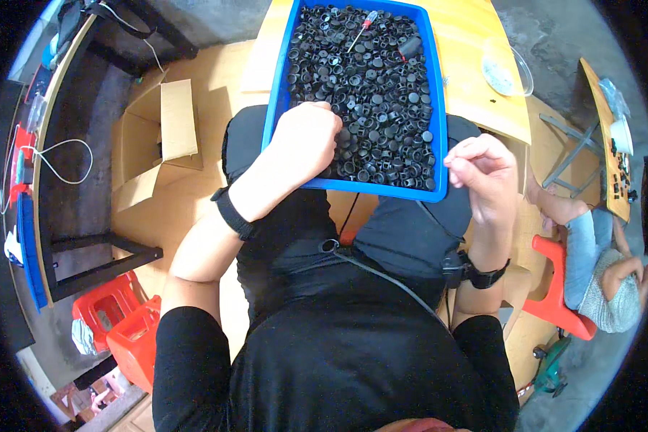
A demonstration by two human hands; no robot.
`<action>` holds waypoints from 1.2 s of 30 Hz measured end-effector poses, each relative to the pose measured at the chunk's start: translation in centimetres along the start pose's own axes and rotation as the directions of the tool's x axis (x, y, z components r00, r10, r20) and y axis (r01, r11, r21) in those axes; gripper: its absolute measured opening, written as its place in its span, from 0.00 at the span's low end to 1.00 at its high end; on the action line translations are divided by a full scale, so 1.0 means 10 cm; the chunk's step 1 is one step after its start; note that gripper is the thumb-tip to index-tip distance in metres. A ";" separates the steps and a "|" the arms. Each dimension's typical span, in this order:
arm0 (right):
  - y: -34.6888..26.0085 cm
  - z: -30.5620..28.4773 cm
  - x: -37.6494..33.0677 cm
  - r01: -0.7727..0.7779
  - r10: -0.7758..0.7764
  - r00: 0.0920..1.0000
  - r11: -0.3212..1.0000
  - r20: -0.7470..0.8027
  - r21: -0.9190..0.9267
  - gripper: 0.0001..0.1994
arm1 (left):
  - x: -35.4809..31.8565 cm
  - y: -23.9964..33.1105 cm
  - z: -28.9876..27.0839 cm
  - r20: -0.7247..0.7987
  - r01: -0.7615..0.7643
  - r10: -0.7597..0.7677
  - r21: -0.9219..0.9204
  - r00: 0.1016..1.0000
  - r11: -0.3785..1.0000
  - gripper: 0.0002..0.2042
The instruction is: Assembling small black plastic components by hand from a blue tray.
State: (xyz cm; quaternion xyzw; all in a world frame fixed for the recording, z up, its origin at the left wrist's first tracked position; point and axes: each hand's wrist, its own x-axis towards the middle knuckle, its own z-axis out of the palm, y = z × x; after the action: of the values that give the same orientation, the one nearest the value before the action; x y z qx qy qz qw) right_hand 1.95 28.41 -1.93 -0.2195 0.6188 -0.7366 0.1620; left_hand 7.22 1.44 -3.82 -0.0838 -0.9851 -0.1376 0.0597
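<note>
A blue tray full of small black plastic caps rests partly over my thighs and partly on a yellow wooden table. My left hand reaches over the tray's left rim, fingers curled down among the caps. Dark pieces show at its fingertips, which are partly hidden. Just outside the right rim, my right hand is raised with thumb and forefinger pinched together. Anything between those tips is too small to make out. A screwdriver with a red and clear handle lies on the caps at the far side.
On the yellow table stands a clear round container. An open cardboard box sits at the left, with red stools nearer me. At the right, a person sits by another small table.
</note>
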 end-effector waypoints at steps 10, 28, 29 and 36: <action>0.02 0.58 -0.03 -0.112 0.110 0.989 0.994 -0.095 -0.014 0.05 | -0.01 -0.02 -0.06 -0.057 0.026 -0.034 -0.142 0.998 0.990 0.08; -0.04 1.15 -0.11 0.118 -0.118 0.993 0.993 -0.013 -0.025 0.03 | -0.64 0.42 -0.52 -0.340 -0.220 -0.042 -0.692 0.939 0.688 0.10; -0.05 1.15 -0.13 0.110 -0.110 0.994 0.994 -0.013 -0.008 0.03 | -0.65 0.42 -0.50 -0.354 -0.227 -0.046 -0.688 0.934 0.690 0.10; 0.05 1.18 -0.18 0.085 -0.089 0.996 0.988 0.022 0.125 0.04 | -0.74 0.43 -0.45 -0.380 -0.234 -0.065 -0.685 0.923 0.690 0.10</action>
State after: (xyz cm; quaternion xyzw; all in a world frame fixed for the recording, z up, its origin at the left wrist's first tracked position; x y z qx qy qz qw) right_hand 9.67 19.37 -1.01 -0.2459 0.5594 -0.7769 0.1514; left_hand 15.65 3.15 0.52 -0.1186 -0.8168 -0.5218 0.2156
